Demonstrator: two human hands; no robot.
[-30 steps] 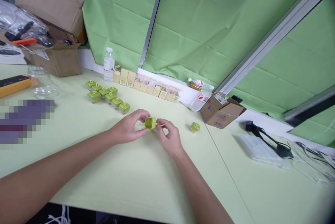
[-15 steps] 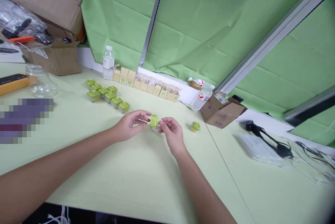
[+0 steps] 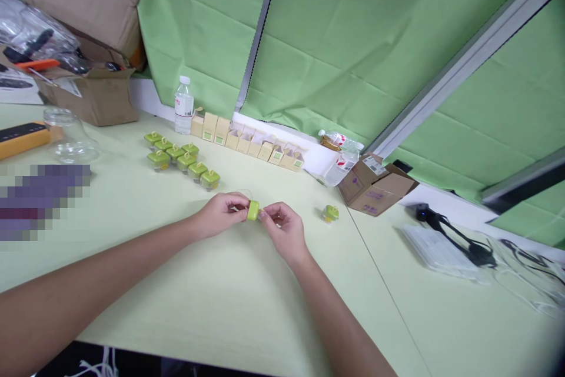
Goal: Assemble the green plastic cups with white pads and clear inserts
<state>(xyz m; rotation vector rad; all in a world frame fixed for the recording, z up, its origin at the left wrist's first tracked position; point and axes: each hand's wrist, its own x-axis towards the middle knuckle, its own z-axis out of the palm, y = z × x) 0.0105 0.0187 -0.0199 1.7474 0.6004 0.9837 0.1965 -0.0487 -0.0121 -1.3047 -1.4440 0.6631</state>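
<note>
A small green-lidded container (image 3: 253, 210) is held tilted on its side above the table, between both hands. My left hand (image 3: 220, 213) is closed on its left part, fingers and thumb pinching it. From the other side my right hand (image 3: 285, 230) pinches at the lid's small ring with thumb and forefinger. A clear, thin edge shows just behind the left fingertips; I cannot make out what it belongs to. To the right of my hands sits another green-lidded container (image 3: 330, 213). Several more like it, a cluster of green-lidded containers (image 3: 186, 160), stand to the left.
Along the back runs a row of small cardboard boxes (image 3: 249, 143), beside a water bottle (image 3: 183, 105). Two bottles (image 3: 342, 166) lie near an open carton (image 3: 373, 184). A clear glass vessel (image 3: 70, 144) stands left; a black cabled device (image 3: 459, 236) lies right.
Both hands have shifted slightly left, with the container between them. My left fingers have closed onto the container, where they were looser before.
</note>
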